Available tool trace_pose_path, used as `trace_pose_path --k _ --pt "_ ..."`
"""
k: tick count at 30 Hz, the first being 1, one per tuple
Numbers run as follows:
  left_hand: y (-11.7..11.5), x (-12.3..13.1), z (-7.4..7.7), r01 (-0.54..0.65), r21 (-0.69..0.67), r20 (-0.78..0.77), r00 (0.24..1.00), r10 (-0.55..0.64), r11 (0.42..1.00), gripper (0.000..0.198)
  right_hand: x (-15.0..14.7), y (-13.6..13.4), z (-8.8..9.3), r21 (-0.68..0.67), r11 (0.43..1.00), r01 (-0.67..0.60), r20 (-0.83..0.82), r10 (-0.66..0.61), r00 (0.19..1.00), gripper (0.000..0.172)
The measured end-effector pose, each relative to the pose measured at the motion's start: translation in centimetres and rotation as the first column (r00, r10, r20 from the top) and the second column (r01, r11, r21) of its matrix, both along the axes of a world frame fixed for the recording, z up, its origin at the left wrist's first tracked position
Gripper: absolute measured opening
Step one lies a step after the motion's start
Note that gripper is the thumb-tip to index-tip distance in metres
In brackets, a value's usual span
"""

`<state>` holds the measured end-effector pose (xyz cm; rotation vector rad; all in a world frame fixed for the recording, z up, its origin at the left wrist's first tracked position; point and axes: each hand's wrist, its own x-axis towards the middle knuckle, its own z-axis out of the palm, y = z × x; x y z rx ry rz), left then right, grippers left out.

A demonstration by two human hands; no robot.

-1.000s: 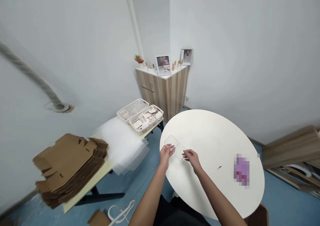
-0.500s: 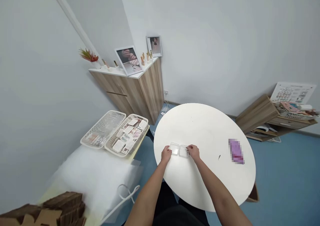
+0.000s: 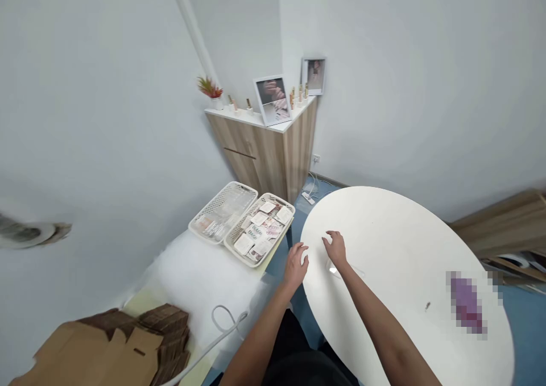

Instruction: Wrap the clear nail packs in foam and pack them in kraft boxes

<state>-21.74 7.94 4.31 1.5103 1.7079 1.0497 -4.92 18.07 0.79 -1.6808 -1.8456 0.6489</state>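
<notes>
My left hand [image 3: 296, 265] is at the left rim of the round white table [image 3: 396, 227], fingers apart and curved, with nothing in it. Over the tabletop, my right hand [image 3: 335, 248] is also open and holds nothing. A clear, hinged plastic box [image 3: 333, 269] lies unfolded on the table just below the right hand. My right wrist and forearm cover its middle, so only its two ends show. Left of my hands stands a white basket [image 3: 259, 265] filled with small printed packets and cards. Beside it, another white basket [image 3: 193, 227] contains clear plastic pieces.
Flattened brown cardboard boxes [image 3: 98, 352] are stacked at lower left, near white foam sheeting [image 3: 187, 278] and a white cable [image 3: 222, 336]. A wooden cabinet [image 3: 298, 153] with framed pictures stands in the corner. A blurred purple item [image 3: 466, 298] lies on the table's right side.
Both hands have let go of the clear box and moved off it toward the baskets. My view has turned left, so the baskets and cabinet appear farther right.
</notes>
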Motion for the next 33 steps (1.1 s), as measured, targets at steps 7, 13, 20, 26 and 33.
trace_pose_path --k 7,13,20,26,33 --pt "-3.8 -12.1 0.3 -0.334 0.081 -0.294 0.892 0.343 0.939 0.038 -17.6 -0.3 5.0 0.075 0.893 -0.445 0.2 0.423 0.884 0.021" --pt "-5.9 -15.7 -1.7 -0.367 -0.024 -0.336 0.879 0.338 0.93 0.07 -24.2 -1.4 4.8 -0.189 0.725 -0.662 0.459 0.661 0.593 0.03" --pt "-6.0 -16.0 -2.3 -0.33 0.012 -0.421 0.854 0.304 0.944 0.074 -25.5 -0.8 4.3 -0.377 0.609 -0.698 0.493 0.77 0.405 0.029" --pt "-5.5 -16.3 -1.7 -0.347 0.099 -0.367 0.859 0.358 0.933 0.054 -23.9 0.1 5.8 -0.349 0.571 -0.743 0.416 0.805 0.423 0.012" --pt "-2.1 -12.9 2.2 -0.395 -0.186 0.451 0.779 0.435 0.9 0.043 -15.0 -1.6 8.3 0.249 0.625 -0.74 0.362 0.648 0.67 0.017"
